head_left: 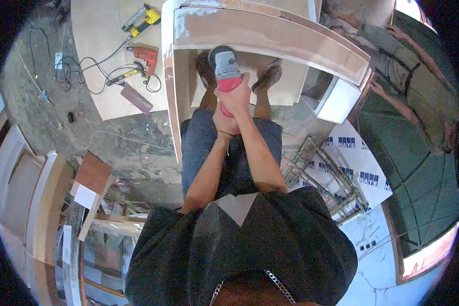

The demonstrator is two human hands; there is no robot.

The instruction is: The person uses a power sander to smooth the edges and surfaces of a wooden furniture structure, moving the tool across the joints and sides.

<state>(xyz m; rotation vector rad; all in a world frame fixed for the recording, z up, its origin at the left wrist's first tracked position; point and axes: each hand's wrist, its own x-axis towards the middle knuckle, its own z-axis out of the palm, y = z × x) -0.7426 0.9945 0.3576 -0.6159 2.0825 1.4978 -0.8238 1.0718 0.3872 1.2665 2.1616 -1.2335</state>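
Observation:
In front of me I hold a red and grey angle grinder with both hands. A dark round disc shows at its far end. My right hand is wrapped around the red body close behind the grey head. Lower down, my left hand closes around the rear end of the tool. Just beyond the head runs the brown front board of a wooden furniture frame, with pale edges. I cannot tell whether the disc touches the board. My legs and feet show inside the frame.
A co-worker stands at the right, one hand near the frame's end. On a pale panel at the left lie an orange drill, a yellow tool and cables. A ladder-like wooden frame lies at the right; wood pieces stand at the left.

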